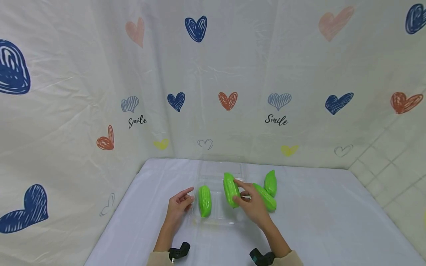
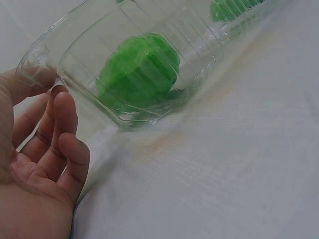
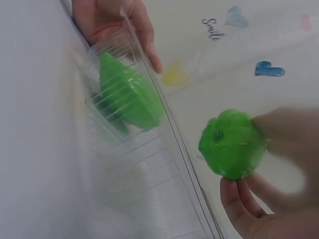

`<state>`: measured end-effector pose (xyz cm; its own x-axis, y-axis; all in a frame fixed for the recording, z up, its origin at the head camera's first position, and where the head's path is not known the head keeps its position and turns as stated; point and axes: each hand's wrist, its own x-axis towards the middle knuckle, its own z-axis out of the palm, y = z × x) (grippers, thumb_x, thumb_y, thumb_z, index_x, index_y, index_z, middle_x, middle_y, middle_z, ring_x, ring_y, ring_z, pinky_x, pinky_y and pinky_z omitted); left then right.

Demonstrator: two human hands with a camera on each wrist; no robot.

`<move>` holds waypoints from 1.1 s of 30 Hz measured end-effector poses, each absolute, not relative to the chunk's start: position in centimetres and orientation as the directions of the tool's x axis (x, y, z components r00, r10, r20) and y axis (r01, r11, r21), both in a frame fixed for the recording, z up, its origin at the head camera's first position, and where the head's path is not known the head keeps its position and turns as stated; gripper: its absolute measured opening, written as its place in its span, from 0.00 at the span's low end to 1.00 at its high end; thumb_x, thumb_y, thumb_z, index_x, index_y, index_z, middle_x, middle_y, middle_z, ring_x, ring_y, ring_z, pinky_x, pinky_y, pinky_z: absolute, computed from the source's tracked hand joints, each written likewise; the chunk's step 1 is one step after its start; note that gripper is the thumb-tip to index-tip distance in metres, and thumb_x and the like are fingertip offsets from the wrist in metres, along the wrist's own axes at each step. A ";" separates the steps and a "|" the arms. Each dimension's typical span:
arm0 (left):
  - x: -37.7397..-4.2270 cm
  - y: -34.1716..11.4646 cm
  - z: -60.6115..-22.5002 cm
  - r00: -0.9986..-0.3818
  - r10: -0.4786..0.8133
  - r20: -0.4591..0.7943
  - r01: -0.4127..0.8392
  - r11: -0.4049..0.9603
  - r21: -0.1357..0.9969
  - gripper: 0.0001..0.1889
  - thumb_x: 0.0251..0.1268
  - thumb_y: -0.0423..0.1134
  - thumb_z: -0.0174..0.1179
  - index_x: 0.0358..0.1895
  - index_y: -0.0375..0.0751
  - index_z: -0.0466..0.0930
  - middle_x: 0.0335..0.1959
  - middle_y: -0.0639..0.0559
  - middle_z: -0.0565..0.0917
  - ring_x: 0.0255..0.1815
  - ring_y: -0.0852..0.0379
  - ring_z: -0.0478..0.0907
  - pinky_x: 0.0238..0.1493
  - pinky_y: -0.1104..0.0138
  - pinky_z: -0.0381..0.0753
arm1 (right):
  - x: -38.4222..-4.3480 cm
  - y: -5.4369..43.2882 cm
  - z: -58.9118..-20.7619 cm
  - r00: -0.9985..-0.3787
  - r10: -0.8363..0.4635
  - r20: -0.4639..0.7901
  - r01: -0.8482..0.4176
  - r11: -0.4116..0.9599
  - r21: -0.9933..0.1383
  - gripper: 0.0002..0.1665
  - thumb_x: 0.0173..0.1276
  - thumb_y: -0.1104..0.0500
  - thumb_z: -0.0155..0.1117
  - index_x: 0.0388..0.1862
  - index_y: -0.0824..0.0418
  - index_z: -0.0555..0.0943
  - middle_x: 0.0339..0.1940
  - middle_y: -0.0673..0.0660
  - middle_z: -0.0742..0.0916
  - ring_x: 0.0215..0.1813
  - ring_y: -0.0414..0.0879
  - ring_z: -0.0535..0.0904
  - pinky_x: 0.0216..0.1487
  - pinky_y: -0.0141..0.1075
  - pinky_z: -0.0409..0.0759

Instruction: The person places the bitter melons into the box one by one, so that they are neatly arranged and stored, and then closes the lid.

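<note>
Tabletop (image 1: pixel 326 221): clear container (image 1: pixel 217 207) holds green fruit (image 1: pixel 205 201); left hand (image 1: pixel 178 208) pinches rim (image 2: pixel 31 49); right hand (image 1: pixel 253 207) grips second fruit (image 1: pixel 229 190)

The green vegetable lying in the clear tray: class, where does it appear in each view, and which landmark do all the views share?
Head: the green vegetable is just left of centre, in the lower half.
Left wrist: upper half, slightly left of centre, seen through the clear tray.
Right wrist: upper half, left of centre, again behind clear plastic.
Shared landmark: the left hand, near the vegetable each time.
</note>
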<state>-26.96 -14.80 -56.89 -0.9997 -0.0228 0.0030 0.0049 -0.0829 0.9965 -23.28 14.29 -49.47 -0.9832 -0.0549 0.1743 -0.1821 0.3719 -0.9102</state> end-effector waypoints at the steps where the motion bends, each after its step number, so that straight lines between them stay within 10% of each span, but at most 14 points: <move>1: -27.0 -14.8 -56.9 -1.000 -0.023 0.003 0.005 -0.083 0.997 0.24 0.65 0.32 0.67 0.65 0.34 0.79 0.31 0.55 0.81 0.25 0.62 0.73 0.27 0.72 0.73 | -23.2 14.1 -49.5 -0.982 -0.059 0.180 -0.189 0.371 -0.909 0.35 0.66 0.61 0.73 0.72 0.46 0.76 0.65 0.55 0.79 0.52 0.50 0.79 0.57 0.39 0.83; 33: -27.0 -14.8 -56.9 -1.000 -0.020 0.006 0.008 -0.101 0.995 0.24 0.65 0.31 0.67 0.65 0.34 0.79 0.30 0.54 0.81 0.25 0.61 0.72 0.27 0.72 0.73 | -23.5 10.5 -51.1 -0.989 -0.100 0.110 -0.140 0.390 -0.910 0.34 0.68 0.59 0.71 0.73 0.50 0.75 0.63 0.62 0.79 0.50 0.53 0.82 0.46 0.40 0.84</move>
